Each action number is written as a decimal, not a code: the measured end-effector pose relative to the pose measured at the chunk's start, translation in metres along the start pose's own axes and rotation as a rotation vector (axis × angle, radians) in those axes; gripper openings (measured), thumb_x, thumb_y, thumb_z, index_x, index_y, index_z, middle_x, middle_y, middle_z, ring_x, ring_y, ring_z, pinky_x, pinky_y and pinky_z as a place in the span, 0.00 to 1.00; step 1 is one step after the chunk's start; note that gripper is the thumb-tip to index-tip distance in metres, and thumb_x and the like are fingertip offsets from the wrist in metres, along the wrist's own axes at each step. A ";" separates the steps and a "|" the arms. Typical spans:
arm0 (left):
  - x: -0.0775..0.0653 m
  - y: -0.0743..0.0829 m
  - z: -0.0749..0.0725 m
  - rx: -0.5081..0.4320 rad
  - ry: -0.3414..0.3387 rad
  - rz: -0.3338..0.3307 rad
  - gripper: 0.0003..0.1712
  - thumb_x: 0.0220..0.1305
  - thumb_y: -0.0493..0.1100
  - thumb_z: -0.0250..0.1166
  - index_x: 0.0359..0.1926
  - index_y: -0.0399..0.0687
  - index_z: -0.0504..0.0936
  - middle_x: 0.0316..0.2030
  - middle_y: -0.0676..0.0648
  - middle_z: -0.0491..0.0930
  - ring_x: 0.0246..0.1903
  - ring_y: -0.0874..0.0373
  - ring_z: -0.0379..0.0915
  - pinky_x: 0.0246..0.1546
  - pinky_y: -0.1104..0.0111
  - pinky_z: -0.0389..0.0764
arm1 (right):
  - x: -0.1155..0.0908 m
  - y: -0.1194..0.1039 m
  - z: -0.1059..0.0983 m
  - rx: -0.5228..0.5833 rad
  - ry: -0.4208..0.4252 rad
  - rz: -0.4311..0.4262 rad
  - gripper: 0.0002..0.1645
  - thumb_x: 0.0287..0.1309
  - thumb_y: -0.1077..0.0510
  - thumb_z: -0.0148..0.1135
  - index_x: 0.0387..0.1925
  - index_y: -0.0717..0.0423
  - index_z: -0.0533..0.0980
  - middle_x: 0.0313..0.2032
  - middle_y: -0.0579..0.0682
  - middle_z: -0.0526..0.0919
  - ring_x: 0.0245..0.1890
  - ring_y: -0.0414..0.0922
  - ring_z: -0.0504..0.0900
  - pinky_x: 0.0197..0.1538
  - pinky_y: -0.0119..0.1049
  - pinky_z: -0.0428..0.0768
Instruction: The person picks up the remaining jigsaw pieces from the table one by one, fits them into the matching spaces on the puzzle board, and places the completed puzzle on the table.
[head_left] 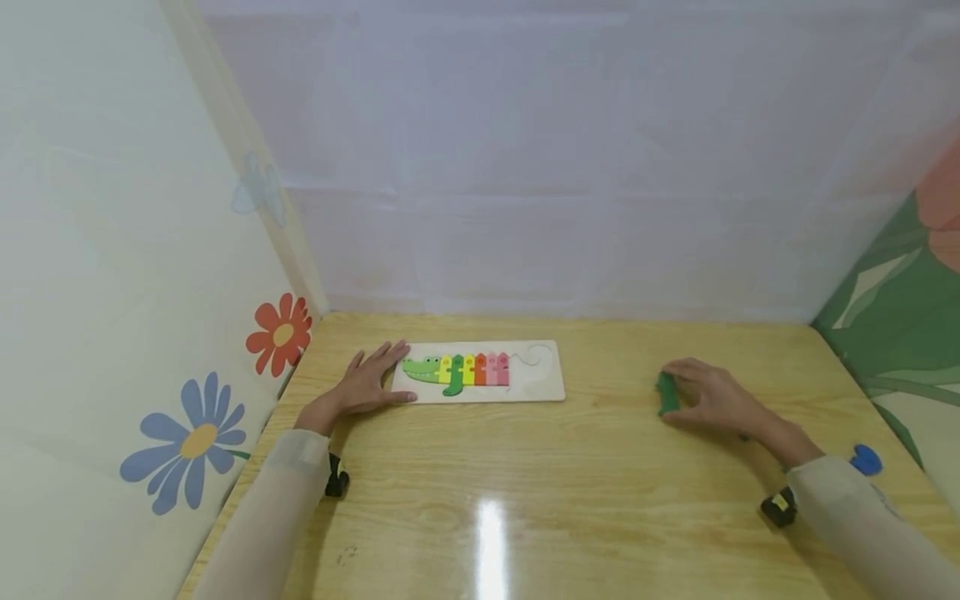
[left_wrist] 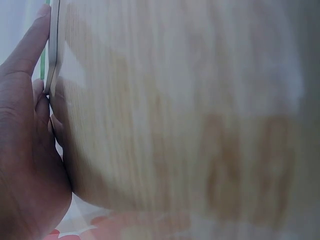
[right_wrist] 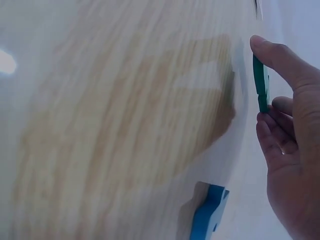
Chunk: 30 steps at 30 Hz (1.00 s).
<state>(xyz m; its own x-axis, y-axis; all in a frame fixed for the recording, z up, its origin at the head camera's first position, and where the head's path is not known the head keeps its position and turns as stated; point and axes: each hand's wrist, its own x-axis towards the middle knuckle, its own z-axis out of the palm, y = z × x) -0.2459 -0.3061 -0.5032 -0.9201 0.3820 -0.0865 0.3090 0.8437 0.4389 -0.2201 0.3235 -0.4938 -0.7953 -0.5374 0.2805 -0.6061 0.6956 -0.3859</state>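
A crocodile puzzle board (head_left: 536, 375) lies flat near the back of the table. Fitted on it are a green crocodile head (head_left: 422, 369), a green leg piece (head_left: 457, 379) and several yellow, orange and pink pieces; its right end shows bare wood with a tail outline. My left hand (head_left: 367, 383) rests spread over the board's left end, thumb and fingers extended. Well right of the board, my right hand (head_left: 708, 396) pinches a green puzzle piece (head_left: 668, 395) between thumb and fingers. That piece (right_wrist: 260, 82) stands on edge in the right wrist view, held clear of the tabletop.
A blue puzzle piece (head_left: 866, 459) lies near the table's right edge, beside the right forearm. A small dark piece (head_left: 744, 437) shows partly under the right wrist. Flowered panels close the left and right sides, and a pale cloth wall (head_left: 525, 167) stands behind.
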 end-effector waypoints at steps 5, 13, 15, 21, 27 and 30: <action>0.000 0.000 0.000 0.006 -0.014 -0.008 0.61 0.65 0.67 0.71 0.85 0.43 0.52 0.84 0.38 0.48 0.83 0.36 0.37 0.77 0.33 0.32 | 0.004 -0.006 -0.002 0.018 -0.026 0.038 0.48 0.42 0.48 0.89 0.60 0.70 0.79 0.57 0.69 0.83 0.57 0.69 0.82 0.60 0.67 0.80; 0.001 -0.001 -0.001 0.004 -0.005 0.001 0.62 0.64 0.70 0.70 0.85 0.43 0.52 0.84 0.38 0.49 0.83 0.35 0.38 0.77 0.32 0.34 | 0.011 -0.012 -0.005 0.030 -0.041 0.057 0.50 0.41 0.47 0.90 0.60 0.72 0.79 0.59 0.71 0.82 0.59 0.71 0.81 0.61 0.67 0.78; 0.000 -0.001 -0.001 -0.002 -0.005 0.005 0.62 0.64 0.69 0.70 0.85 0.43 0.52 0.84 0.37 0.49 0.83 0.35 0.38 0.77 0.32 0.34 | 0.012 -0.012 -0.005 0.028 -0.046 0.060 0.50 0.41 0.47 0.90 0.61 0.72 0.79 0.59 0.71 0.82 0.59 0.71 0.81 0.61 0.67 0.78; 0.000 -0.001 0.000 -0.012 -0.007 0.005 0.62 0.64 0.67 0.71 0.85 0.43 0.52 0.84 0.38 0.49 0.83 0.36 0.37 0.77 0.33 0.31 | 0.015 -0.014 -0.004 0.024 -0.038 0.045 0.49 0.42 0.49 0.89 0.61 0.71 0.79 0.59 0.71 0.82 0.59 0.70 0.81 0.60 0.67 0.79; 0.000 -0.002 0.000 0.004 -0.005 0.004 0.62 0.64 0.68 0.71 0.85 0.43 0.51 0.84 0.38 0.48 0.83 0.35 0.37 0.77 0.33 0.32 | 0.021 -0.017 -0.002 0.027 -0.020 0.004 0.48 0.41 0.50 0.90 0.60 0.71 0.79 0.58 0.69 0.83 0.58 0.68 0.82 0.59 0.65 0.81; 0.001 -0.002 0.001 0.009 -0.006 0.001 0.62 0.65 0.68 0.70 0.85 0.43 0.51 0.84 0.38 0.48 0.83 0.35 0.38 0.77 0.33 0.33 | 0.025 -0.019 0.000 0.038 -0.012 -0.016 0.47 0.41 0.51 0.90 0.60 0.71 0.80 0.58 0.68 0.84 0.58 0.67 0.83 0.60 0.64 0.81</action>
<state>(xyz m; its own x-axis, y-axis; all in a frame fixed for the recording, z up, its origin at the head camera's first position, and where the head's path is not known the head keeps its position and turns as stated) -0.2475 -0.3073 -0.5049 -0.9182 0.3854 -0.0913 0.3125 0.8466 0.4309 -0.2280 0.2968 -0.4792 -0.7854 -0.5539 0.2763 -0.6174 0.6686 -0.4146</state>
